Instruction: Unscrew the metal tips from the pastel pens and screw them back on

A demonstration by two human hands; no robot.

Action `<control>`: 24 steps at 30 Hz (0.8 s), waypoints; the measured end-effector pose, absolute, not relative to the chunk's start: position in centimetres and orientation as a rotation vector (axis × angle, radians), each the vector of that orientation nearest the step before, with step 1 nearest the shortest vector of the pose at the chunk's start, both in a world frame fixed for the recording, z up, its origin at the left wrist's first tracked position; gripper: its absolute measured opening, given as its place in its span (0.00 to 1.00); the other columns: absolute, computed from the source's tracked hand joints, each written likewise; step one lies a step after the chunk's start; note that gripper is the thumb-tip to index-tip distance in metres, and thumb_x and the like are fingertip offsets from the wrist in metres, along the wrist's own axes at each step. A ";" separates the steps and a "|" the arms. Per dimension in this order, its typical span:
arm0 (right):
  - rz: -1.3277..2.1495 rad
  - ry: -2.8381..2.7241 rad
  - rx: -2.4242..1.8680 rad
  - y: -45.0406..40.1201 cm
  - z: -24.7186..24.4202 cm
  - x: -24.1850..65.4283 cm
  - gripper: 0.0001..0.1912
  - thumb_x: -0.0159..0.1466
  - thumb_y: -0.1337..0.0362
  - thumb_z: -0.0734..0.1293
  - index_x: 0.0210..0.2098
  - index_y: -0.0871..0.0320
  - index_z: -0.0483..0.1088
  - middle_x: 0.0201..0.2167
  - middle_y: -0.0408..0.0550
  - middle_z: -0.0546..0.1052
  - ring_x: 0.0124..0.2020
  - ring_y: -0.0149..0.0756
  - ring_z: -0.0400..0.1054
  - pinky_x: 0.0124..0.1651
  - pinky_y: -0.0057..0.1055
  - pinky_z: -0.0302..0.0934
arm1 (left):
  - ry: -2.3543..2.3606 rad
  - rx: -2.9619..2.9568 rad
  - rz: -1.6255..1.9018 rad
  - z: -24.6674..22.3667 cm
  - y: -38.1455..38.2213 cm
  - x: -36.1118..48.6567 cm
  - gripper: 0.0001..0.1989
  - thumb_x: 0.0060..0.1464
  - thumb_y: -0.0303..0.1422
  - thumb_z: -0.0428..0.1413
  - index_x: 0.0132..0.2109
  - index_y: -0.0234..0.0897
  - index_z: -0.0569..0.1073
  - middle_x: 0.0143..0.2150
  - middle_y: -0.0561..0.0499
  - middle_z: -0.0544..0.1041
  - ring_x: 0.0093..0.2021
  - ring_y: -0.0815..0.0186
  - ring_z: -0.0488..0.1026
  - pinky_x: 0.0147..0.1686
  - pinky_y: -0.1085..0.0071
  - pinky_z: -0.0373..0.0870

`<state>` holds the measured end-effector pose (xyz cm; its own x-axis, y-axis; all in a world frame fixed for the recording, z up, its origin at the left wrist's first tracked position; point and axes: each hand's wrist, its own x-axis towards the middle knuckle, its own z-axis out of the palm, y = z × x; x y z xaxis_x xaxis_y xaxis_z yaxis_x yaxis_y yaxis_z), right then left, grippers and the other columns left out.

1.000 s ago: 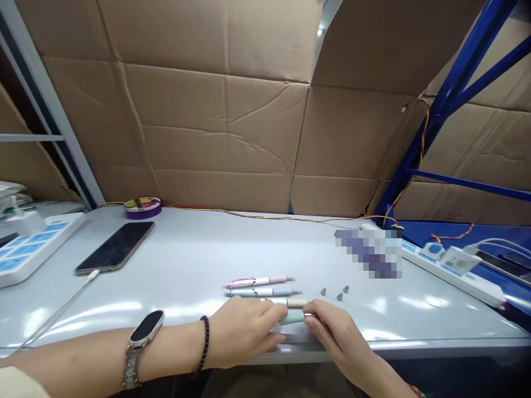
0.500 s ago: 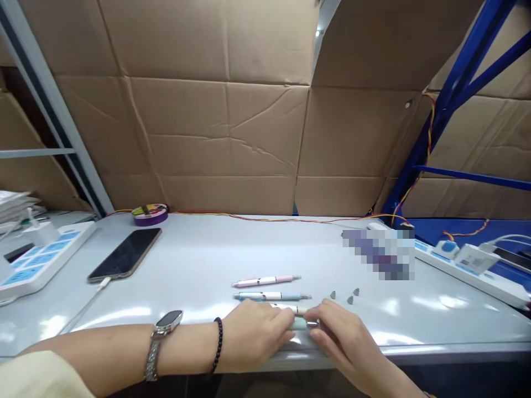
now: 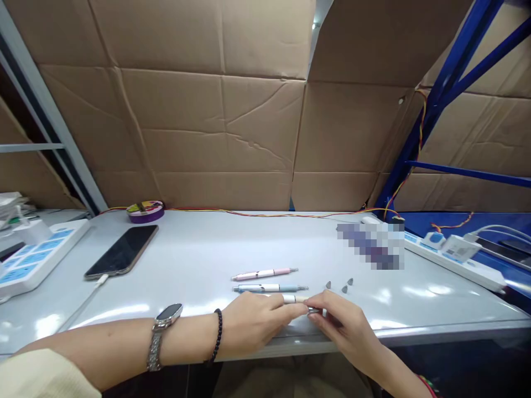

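Near the table's front edge, my left hand is closed over a pen, its fingertips by the pen's silver tip. My right hand pinches that tip between thumb and fingers. A cream and white pen lies just behind, partly hidden by my left hand. Farther back are a blue and white pen and a pink and white pen, roughly parallel. Several small grey cone-shaped pieces lie right of the pens.
A phone on a cable and a roll of purple tape are at the left. Power strips stand at the left and right. A blurred item lies at the back right, and cardboard lines the back.
The view has shifted slightly. My left fingers have reached right to the silver tip, covering the pale green barrel that showed between my hands.
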<state>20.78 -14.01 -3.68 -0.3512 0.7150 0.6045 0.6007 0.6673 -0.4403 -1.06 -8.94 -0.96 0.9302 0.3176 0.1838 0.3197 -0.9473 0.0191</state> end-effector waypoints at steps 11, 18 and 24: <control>-0.018 -1.927 -1.100 -14.3 -2.6 23.1 0.16 0.67 0.61 0.54 0.28 0.57 0.67 0.20 0.44 0.70 0.21 0.30 0.63 0.25 0.26 0.59 | -0.412 -3.007 -0.588 -1.0 -7.6 -2.1 0.15 0.61 0.27 0.38 0.55 0.42 0.53 0.32 0.53 0.72 0.24 0.66 0.68 0.24 0.74 0.61; -0.073 -2.023 -1.755 -13.8 -0.8 28.4 0.25 0.66 0.54 0.54 0.19 0.55 0.69 0.15 0.45 0.71 0.17 0.34 0.64 0.21 0.28 0.51 | -0.815 -2.919 -0.692 1.5 -4.7 -1.7 0.12 0.65 0.35 0.37 0.46 0.37 0.62 0.32 0.50 0.73 0.30 0.65 0.70 0.29 0.73 0.63; -0.098 -2.131 -1.910 -13.2 -2.3 27.9 0.24 0.65 0.53 0.56 0.21 0.53 0.75 0.19 0.48 0.77 0.22 0.41 0.71 0.23 0.31 0.53 | -1.013 -3.113 -0.402 1.1 -1.1 -1.9 0.10 0.62 0.33 0.44 0.44 0.38 0.68 0.41 0.50 0.70 0.33 0.67 0.69 0.35 0.72 0.65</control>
